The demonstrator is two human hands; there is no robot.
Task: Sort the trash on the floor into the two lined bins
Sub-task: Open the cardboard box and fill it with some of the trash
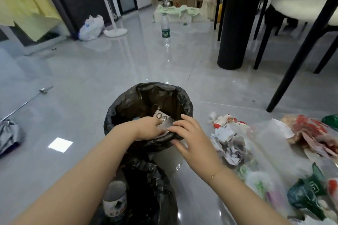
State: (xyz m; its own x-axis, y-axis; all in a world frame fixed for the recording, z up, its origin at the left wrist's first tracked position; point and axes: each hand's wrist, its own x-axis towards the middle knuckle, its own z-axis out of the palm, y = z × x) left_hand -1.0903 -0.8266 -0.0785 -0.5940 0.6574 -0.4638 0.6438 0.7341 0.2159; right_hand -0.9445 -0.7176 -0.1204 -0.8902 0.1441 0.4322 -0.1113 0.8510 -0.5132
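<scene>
A bin with a black liner (182, 97) stands on the grey floor right in front of me. Over its near rim my left hand (148, 129) grips a silver blister pack (163, 119). My right hand (193, 139) touches the pack's right edge with its fingertips, fingers spread. A loose black bag (146, 184) lies below the bin, between my arms. A pile of trash lies to the right: crumpled paper (230, 144), clear plastic (267, 144), red wrappers (311, 133) and green packaging (307, 197).
A jar with a label (115, 201) stands at the bottom left of the bag. A plastic bottle (165, 27) stands farther off on the floor. A black table leg (236, 23) and chair legs (292, 71) rise at right. A grey cloth (9, 137) lies at left.
</scene>
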